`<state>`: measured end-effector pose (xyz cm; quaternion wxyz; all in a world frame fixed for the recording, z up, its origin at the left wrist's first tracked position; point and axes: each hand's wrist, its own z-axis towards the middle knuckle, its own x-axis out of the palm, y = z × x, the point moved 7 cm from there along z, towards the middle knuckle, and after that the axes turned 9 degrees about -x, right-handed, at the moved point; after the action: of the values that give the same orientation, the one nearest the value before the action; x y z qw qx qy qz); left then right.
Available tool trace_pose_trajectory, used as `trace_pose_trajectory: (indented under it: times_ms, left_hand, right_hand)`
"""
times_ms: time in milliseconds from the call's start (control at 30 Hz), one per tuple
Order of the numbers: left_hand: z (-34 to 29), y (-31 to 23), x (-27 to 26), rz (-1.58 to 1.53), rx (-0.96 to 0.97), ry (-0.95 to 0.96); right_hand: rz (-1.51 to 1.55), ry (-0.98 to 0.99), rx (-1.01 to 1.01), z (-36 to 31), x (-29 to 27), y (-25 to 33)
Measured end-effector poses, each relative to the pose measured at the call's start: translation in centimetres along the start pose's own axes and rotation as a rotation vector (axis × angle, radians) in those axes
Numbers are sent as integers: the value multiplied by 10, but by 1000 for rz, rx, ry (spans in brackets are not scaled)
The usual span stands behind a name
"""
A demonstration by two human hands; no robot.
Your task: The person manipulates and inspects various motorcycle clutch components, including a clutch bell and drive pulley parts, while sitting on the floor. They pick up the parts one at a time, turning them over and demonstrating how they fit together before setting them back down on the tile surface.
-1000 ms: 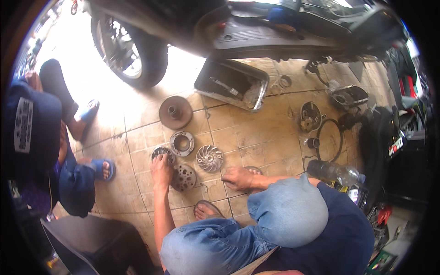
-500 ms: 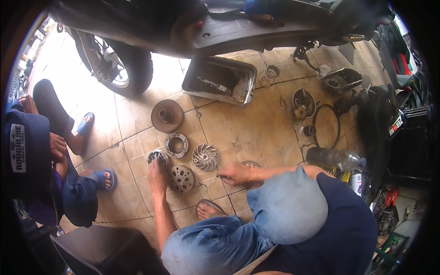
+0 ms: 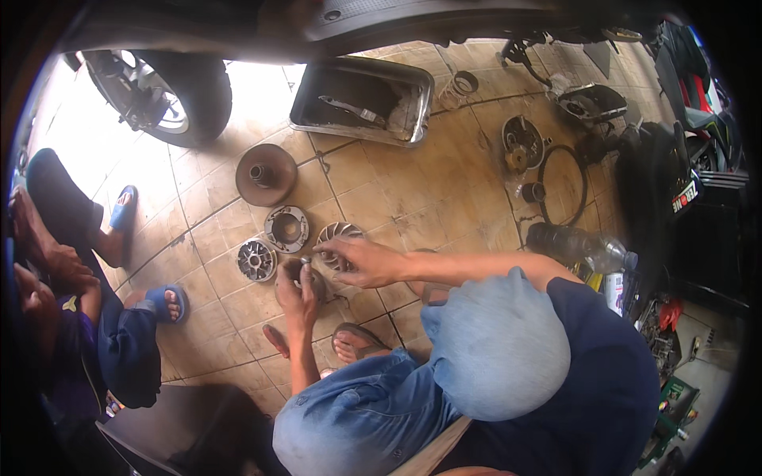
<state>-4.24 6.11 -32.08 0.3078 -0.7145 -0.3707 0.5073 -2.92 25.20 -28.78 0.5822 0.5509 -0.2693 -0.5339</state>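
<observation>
Between the thumb and finger of my left hand [image 3: 298, 295] is a small metal cylinder [image 3: 306, 259], held upright. That hand is over a drilled metal disc, mostly hidden beneath it. My right hand [image 3: 361, 263] reaches in from the right with bent fingers close to the cylinder; whatever they pinch is too small to make out. Partly behind my right hand lies a finned fan disc [image 3: 340, 233]. To the left of my hands is a round slotted metal part [image 3: 257, 260]. Above it are a metal ring plate [image 3: 286, 229] and a brown flanged disc [image 3: 266, 174] with a central shaft.
A metal tray [image 3: 361, 99] with a brush [image 3: 353, 109] stands beyond. A scooter wheel [image 3: 171, 111] is at the far left. Rightward lie a drive belt [image 3: 563, 186], a round housing [image 3: 522, 144] and a plastic bottle [image 3: 583, 247]. Another person's sandalled foot [image 3: 168, 305] rests at left.
My left hand has left the slotted part and moved over the drilled disc, now with a small cylinder. My right hand has moved leftward and away from me beside it. The view has shifted.
</observation>
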Motion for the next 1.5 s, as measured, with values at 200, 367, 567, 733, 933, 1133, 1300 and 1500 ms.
trace_pose_trajectory:
  times_ms: [200,367,567,733,933,1133,1300,1500]
  left_hand:
    - [-41,5,55,-657,-275,270]
    - [-67,9,71,-676,-340,380]
    - [-91,3,46,-671,-354,327]
    - [-93,17,-3,-741,-316,139]
    - [-100,28,-42,-756,-291,-49]
    - [-109,31,-36,-807,-293,-50]
    - [-113,39,-24,-798,-354,-39]
    - [-110,31,-14,-663,-420,-8]
  right_hand:
    - [51,70,23,-23,6,-10]
    - [34,124,122,-55,2,-12]
    - [-264,-336,525,-120,-117,-68]
    - [-872,-851,613,-170,-296,-87]
    - [-816,-934,755,-211,-403,-114]
    - [-815,-988,782,-247,-439,-116]
    - [-1016,-910,859,-250,-425,-128]
    - [-858,-813,691,-211,-367,-112]
